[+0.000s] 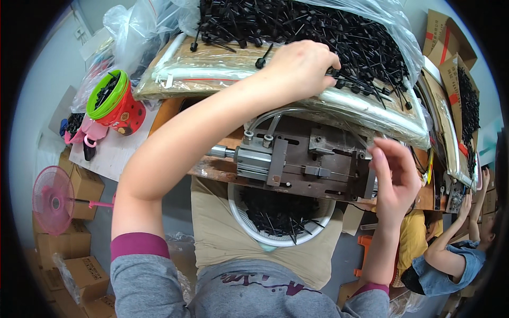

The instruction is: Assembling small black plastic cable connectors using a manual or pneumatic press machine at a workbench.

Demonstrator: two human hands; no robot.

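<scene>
My left hand (303, 68) reaches over the front edge of a big heap of black plastic parts with thin stems (297, 21). Its fingers curl down and pinch at the heap; what lies between them is mostly hidden. My right hand (396, 172) is raised at the right end of a metal clamping fixture (323, 153), thumb and forefinger drawn together. I cannot make out anything between them. The fixture has a silver air cylinder (253, 161) at its left and a small metal block (317, 171) on a thin rod in its middle.
A white basket (236, 222) of black parts rests on my lap under the bench edge. At left stand a red and green bucket (124, 114) and a pink fan (53, 200). At right, a co-worker (450, 259) sits beside another heap of black parts (468, 114).
</scene>
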